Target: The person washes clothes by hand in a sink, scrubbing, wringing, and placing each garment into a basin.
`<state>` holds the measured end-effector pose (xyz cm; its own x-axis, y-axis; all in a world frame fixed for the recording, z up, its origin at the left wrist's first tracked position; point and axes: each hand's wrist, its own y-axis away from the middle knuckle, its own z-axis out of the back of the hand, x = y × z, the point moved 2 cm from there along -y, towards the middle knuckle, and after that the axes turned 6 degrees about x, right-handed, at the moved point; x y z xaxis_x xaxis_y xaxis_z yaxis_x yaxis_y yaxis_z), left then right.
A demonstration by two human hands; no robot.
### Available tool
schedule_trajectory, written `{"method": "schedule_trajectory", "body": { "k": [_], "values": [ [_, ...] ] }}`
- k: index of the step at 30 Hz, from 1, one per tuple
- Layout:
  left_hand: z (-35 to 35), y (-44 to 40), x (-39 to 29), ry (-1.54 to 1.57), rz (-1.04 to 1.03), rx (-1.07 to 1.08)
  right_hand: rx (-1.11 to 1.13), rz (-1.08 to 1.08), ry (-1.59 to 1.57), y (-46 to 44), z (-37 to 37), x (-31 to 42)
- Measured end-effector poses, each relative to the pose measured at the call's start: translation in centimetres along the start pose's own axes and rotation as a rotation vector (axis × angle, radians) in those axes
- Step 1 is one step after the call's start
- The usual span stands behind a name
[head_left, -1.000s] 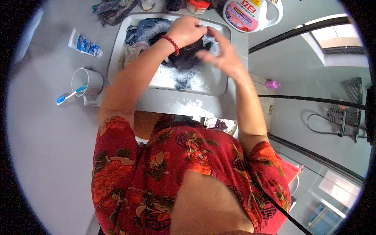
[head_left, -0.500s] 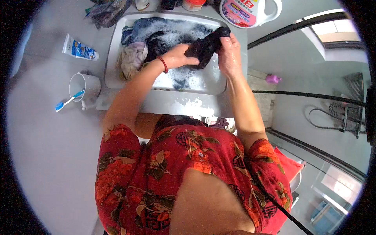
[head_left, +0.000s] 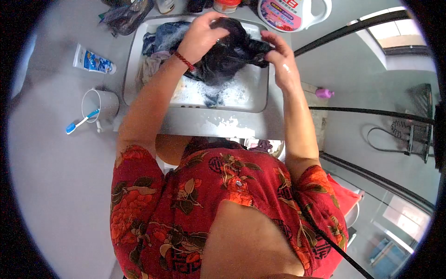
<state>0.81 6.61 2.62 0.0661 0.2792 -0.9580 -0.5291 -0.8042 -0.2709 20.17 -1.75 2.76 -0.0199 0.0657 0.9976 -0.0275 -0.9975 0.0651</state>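
Observation:
A wet black garment (head_left: 223,56) is stretched between my two hands above the white sink (head_left: 260,100). My left hand (head_left: 200,37), with a red bead bracelet (head_left: 184,61) at its wrist, pinches the upper left of the cloth between thumb and fingers. On the right edge of the cloth, my right hand (head_left: 282,60) grips it, thumb and fingers bent around it. Blue denim cloth (head_left: 169,35) lies in suds at the sink's back left. Pale cloth (head_left: 149,69) sits below it, partly hidden by my left forearm.
Behind the sink stand a detergent bottle (head_left: 283,16), a red-lidded jar (head_left: 226,5) and a dark plastic bag (head_left: 127,18). To the left are a toothpaste tube (head_left: 94,61) and a white cup (head_left: 108,103) with a blue toothbrush (head_left: 83,120). A black-framed glass panel (head_left: 362,111) is on the right.
My left hand has moved up and away from me, and my right hand slightly right and down. The black garment, bunched before, is now spread wider between them.

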Motion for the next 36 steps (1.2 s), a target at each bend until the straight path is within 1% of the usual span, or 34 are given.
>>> {"method": "schedule_trajectory", "body": {
  "k": [2, 3, 4, 6, 7, 9, 10, 12, 13, 14, 16, 17, 18, 19, 20, 22, 23, 24, 25, 26, 27, 28, 30, 31, 33, 34, 36],
  "values": [
    [-1.1, -0.4, -1.0, -0.143, 0.046, 0.126, 0.063, 0.324, 0.335, 0.2, -1.0, 0.3],
    [-1.6, -0.8, -0.4, -0.168, 0.04, 0.187, 0.112, 0.261, 0.261, 0.7, -1.8, 0.8],
    [-2.4, -0.9, -0.3, -0.062, 0.076, 0.233, 0.173, 0.274, 0.235, 0.8, -2.5, 1.0],
    [-3.3, -0.8, -1.5, -0.316, 0.092, 0.243, 0.146, 0.302, 0.225, 0.6, -3.5, 0.6],
    [-3.3, -0.7, -1.4, -0.316, 0.093, 0.247, 0.142, 0.301, 0.224, 0.5, -3.2, 0.3],
    [-3.1, -0.2, -1.1, -0.072, 0.072, 0.314, 0.101, 0.153, 0.19, 0.2, -2.8, -0.4],
    [-2.7, 0.0, -1.1, -0.072, 0.074, 0.315, 0.1, 0.151, 0.188, 0.5, -2.7, -0.3],
    [-2.0, 0.6, -1.4, -0.222, -0.03, 0.533, 0.07, -0.012, -0.132, 1.1, -2.8, 0.3],
    [-1.7, 0.9, 0.7, -0.088, 0.086, 0.616, 0.015, -0.023, -0.21, 1.1, -2.6, -0.3],
    [-1.7, 1.7, 2.0, 0.058, 0.183, 0.646, 0.016, -0.024, -0.209, 1.1, -2.6, -0.2],
    [-1.9, 3.1, 3.2, 0.073, 0.288, 0.691, -0.028, -0.029, -0.354, 1.1, -2.6, 0.3],
    [-1.9, 3.8, 4.2, -0.011, 0.31, 0.67, 0.006, -0.047, -0.444, 0.9, -2.5, 0.4],
    [-1.9, 4.5, 5.4, -0.094, 0.332, 0.648, 0.005, -0.046, -0.444, 1.0, -2.6, 0.9],
    [-1.7, 5.1, 6.4, -0.108, 0.433, 0.645, -0.018, 0.011, -0.509, 1.1, -2.8, 1.8],
    [-1.6, 5.4, 6.9, -0.109, 0.432, 0.644, -0.041, 0.068, -0.573, 1.2, -2.9, 2.4],
    [-0.8, 5.9, 7.7, -0.283, 0.33, 0.426, -0.025, 0.137, -0.595, 1.2, -1.9, 3.0],
    [0.3, 5.9, 12.7, -0.187, 0.309, 0.362, -0.047, 0.171, -0.621, 1.1, -1.3, 3.2],
    [0.8, 5.6, 10.0, -0.184, 0.377, 0.276, -0.068, 0.204, -0.647, 0.9, -0.8, 3.4],
    [1.4, 5.4, 9.7, -0.197, 0.31, 0.098, -0.122, 0.217, -0.677, 0.9, -0.5, 3.7],
    [2.1, 5.2, 9.6, -0.209, 0.243, -0.079, -0.103, 0.21, -0.699, 1.1, -0.5, 4.3],
    [2.7, 4.9, 9.5, -0.356, 0.126, -0.28, -0.095, 0.224, -0.715, 1.2, -0.4, 4.3],
    [3.2, 4.8, 9.4, -0.447, 0.096, -0.403, -0.085, 0.239, -0.731, 1.2, -0.4, 4.4],
    [3.0, 4.8, 7.8, -0.075, 0.398, -0.527, -0.096, 0.243, -0.734, 1.4, -0.9, 4.7],
    [2.9, 4.8, 7.7, -0.078, 0.396, -0.532, -0.115, 0.246, -0.735, 1.4, -1.1, 4.8],
    [2.8, 4.8, 7.9, 0.329, 0.483, -0.648, -0.072, 0.28, -0.702, 1.3, -1.4, 4.9],
    [2.7, 4.7, 7.8, 0.328, 0.483, -0.646, -0.034, 0.314, -0.665, 1.3, -1.4, 5.0],
    [2.2, 4.9, 7.0, 0.591, 0.566, -0.672, -0.052, 0.287, -0.638, 1.3, -1.2, 4.6]
  ]
}}
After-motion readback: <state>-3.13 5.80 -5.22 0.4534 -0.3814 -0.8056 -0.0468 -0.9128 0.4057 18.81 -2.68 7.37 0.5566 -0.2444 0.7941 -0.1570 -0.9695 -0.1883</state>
